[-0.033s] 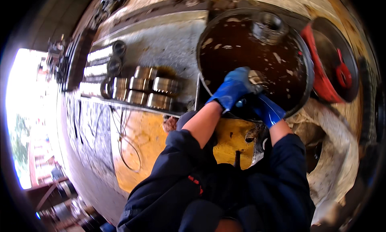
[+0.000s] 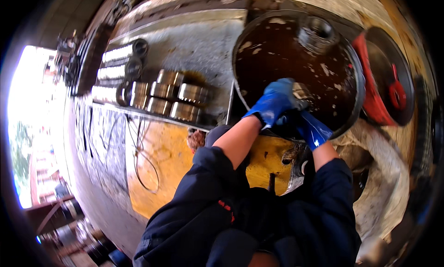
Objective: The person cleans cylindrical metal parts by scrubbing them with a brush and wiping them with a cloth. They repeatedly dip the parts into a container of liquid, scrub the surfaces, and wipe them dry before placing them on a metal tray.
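My left hand [image 2: 276, 99], in a blue glove, is closed around a small greyish metal part [image 2: 301, 91] over the near side of a round tub [image 2: 237, 84] of dark brown liquid. My right hand [image 2: 314, 129], gloved the same, meets the left from below and grips the part's lower side; its fingertips are in shadow. Gloves and blur hide most of the part, so its exact kind is unclear. At the tub's far side a thick metal ring-shaped piece [image 2: 319, 35] rises out of the liquid, and pale flecks float around it.
Left of the tub, a metal tray [image 2: 203, 29] holds several shiny metal rings [image 2: 159, 92] and longer cylinders [image 2: 121, 73]. A red basin [image 2: 367, 82] with a red-handled tool [image 2: 397, 93] stands at right. Pale cloth [image 2: 388, 174] lies nearer, and a wire loop [image 2: 138, 172] rests on the yellow board [image 2: 173, 142].
My view has shifted slightly, so the tub and tray sit a little further right. Both hands keep their hold on the metal part over the liquid.
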`<state>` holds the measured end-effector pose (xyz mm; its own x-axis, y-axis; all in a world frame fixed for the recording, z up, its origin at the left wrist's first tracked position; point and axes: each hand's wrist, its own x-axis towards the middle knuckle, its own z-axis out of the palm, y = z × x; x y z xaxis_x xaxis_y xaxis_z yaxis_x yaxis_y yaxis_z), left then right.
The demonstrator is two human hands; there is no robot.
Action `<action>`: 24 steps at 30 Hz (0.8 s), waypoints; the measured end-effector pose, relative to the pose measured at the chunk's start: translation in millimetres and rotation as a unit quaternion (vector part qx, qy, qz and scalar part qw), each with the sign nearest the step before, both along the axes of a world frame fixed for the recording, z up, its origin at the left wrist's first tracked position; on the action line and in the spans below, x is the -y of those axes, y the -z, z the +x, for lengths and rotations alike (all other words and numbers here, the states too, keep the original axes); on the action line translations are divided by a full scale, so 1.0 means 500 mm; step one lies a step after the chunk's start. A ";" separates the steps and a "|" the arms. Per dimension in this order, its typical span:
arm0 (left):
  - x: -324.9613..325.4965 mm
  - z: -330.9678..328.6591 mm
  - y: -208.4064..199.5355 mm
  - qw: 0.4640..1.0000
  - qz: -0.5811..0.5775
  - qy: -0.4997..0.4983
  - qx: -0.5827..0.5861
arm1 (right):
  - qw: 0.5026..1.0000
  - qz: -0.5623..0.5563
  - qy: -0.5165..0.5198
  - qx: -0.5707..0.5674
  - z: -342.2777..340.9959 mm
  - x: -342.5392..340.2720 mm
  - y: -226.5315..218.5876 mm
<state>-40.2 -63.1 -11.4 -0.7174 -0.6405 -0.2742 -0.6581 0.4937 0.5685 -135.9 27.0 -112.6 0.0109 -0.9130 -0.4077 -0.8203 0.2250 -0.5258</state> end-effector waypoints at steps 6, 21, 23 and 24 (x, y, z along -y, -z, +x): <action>-0.047 -0.042 0.038 0.984 -0.103 -0.113 0.096 | 1.000 0.006 -0.004 -0.025 0.020 0.029 -0.007; 0.033 -0.027 0.133 0.995 -0.067 0.020 -0.069 | 0.998 0.022 0.018 -0.056 0.002 0.002 -0.027; 0.026 -0.018 0.164 0.985 -0.116 0.058 -0.111 | 0.998 0.020 0.005 -0.052 0.013 0.010 -0.025; 0.021 -0.016 0.161 0.988 -0.128 0.034 -0.079 | 0.999 0.022 0.007 -0.047 0.016 0.003 -0.023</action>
